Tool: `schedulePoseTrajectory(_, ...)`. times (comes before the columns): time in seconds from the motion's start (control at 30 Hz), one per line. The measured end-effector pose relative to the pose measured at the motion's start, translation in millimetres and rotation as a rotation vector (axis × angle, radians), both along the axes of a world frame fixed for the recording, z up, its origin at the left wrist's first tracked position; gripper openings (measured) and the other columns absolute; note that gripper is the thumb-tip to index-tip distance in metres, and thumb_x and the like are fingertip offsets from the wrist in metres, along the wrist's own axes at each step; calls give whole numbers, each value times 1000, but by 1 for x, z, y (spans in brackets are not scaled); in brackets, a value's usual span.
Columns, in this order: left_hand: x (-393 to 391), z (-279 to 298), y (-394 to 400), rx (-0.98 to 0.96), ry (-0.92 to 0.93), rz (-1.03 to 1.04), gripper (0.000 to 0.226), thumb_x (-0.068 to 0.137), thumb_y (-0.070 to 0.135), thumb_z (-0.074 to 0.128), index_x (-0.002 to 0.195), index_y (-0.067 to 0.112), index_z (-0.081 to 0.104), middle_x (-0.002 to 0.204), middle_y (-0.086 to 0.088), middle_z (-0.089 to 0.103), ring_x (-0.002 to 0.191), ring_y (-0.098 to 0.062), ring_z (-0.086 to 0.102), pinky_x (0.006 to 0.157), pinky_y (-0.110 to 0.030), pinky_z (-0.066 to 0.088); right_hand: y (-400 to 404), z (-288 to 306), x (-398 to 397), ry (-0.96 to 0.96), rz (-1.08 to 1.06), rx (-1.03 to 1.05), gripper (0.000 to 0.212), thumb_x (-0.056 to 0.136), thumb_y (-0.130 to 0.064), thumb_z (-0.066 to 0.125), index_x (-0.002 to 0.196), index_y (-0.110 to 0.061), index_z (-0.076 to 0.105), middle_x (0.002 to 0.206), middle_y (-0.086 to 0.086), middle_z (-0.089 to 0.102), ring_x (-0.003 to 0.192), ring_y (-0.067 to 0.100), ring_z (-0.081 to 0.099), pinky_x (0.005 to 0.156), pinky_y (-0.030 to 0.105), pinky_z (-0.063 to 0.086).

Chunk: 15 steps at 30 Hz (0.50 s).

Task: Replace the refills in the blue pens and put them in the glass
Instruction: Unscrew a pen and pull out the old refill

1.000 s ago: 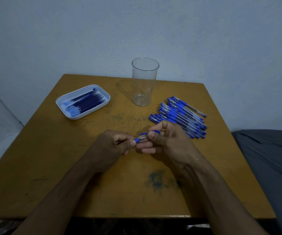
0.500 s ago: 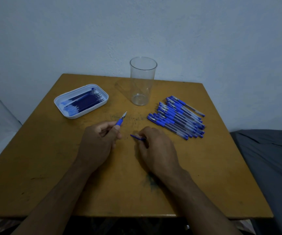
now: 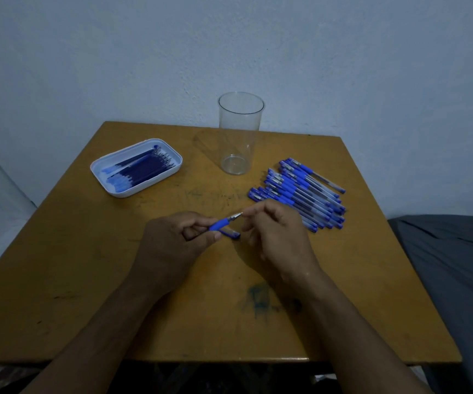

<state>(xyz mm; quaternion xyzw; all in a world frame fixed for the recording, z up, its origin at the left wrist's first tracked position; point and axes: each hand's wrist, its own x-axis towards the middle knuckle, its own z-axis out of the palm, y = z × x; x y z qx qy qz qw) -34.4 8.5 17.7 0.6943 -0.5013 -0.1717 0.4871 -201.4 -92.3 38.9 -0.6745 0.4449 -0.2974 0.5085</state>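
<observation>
Now | left hand (image 3: pixel 170 243) fingers curled around pen (image 3: pixel 224 222) | right hand (image 3: pixel 275 234) fingers pinching its tip

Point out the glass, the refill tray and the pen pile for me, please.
glass (image 3: pixel 239 132): head view, on its clear side wall.
tray (image 3: pixel 144 189): head view, on its near white rim.
pen pile (image 3: pixel 297 191): head view, on a blue grip mid-pile.

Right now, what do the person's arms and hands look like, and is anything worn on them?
Both forearms are bare as far as the view shows: no sleeves, gloves, watch or rings visible on the left hand or right hand. The dim light hides finer detail.
</observation>
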Motion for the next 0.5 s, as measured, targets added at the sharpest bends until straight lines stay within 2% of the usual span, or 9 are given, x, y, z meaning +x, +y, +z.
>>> schedulePoseTrajectory(0.07, -3, -2, 1, -9, -60, -1, 25, 80, 26, 84, 102, 34, 76, 67, 9, 67, 60, -12, 61, 52, -15, 43, 0, 8, -2, -72, 71, 167, 32, 104, -31, 53, 89, -8, 70, 78, 11, 72, 58, 21, 55, 43, 25, 34)
schedulePoseTrajectory(0.13, -5, -2, 1, -29, -141, -12, 25, 79, 26, 84, 103, 30, 77, 70, 14, 68, 66, -8, 63, 56, -18, 47, 2, 10, -3, -21, 141, 148, 51, 100, -49, 56, 90, 0, 67, 75, 13, 71, 51, 16, 53, 41, 20, 35)
schedulePoseTrajectory(0.17, -6, -2, 1, -45, -189, -26, 25, 80, 26, 84, 104, 26, 78, 75, 15, 70, 69, -8, 65, 60, -21, 50, 3, 10, -3, 11, 149, 112, 53, 98, -51, 58, 90, 1, 66, 72, 11, 71, 48, 11, 53, 43, 18, 37)
schedulePoseTrajectory(0.23, -6, -3, 0, -75, -256, -50, 24, 81, 25, 83, 105, 21, 78, 83, 13, 72, 74, -8, 66, 63, -23, 51, 3, 8, -2, 32, 145, 82, 50, 98, -47, 60, 88, 1, 66, 67, 6, 69, 45, 6, 51, 45, 18, 39)
schedulePoseTrajectory(0.3, -6, -4, -2, -86, -266, -61, 23, 81, 24, 83, 104, 19, 79, 81, 14, 71, 74, -4, 65, 62, -18, 49, 3, 7, -2, 17, 141, 83, 44, 99, -39, 62, 87, 3, 66, 61, 2, 67, 44, 6, 49, 45, 18, 39)
schedulePoseTrajectory(0.4, -6, -4, -3, -89, -247, -69, 24, 80, 21, 84, 103, 18, 80, 78, 18, 69, 73, 0, 64, 63, -7, 42, 0, 7, -3, 14, 137, 77, 37, 100, -29, 64, 86, 5, 66, 53, -5, 62, 43, 2, 48, 43, 14, 38)
schedulePoseTrajectory(0.5, -9, -5, -4, -87, -186, -61, 24, 80, 19, 84, 104, 17, 80, 73, 16, 68, 67, -4, 62, 61, -8, 41, -2, 6, -5, -1, 148, 95, 33, 99, -24, 66, 87, 7, 65, 52, -4, 61, 42, 2, 47, 42, 13, 36)
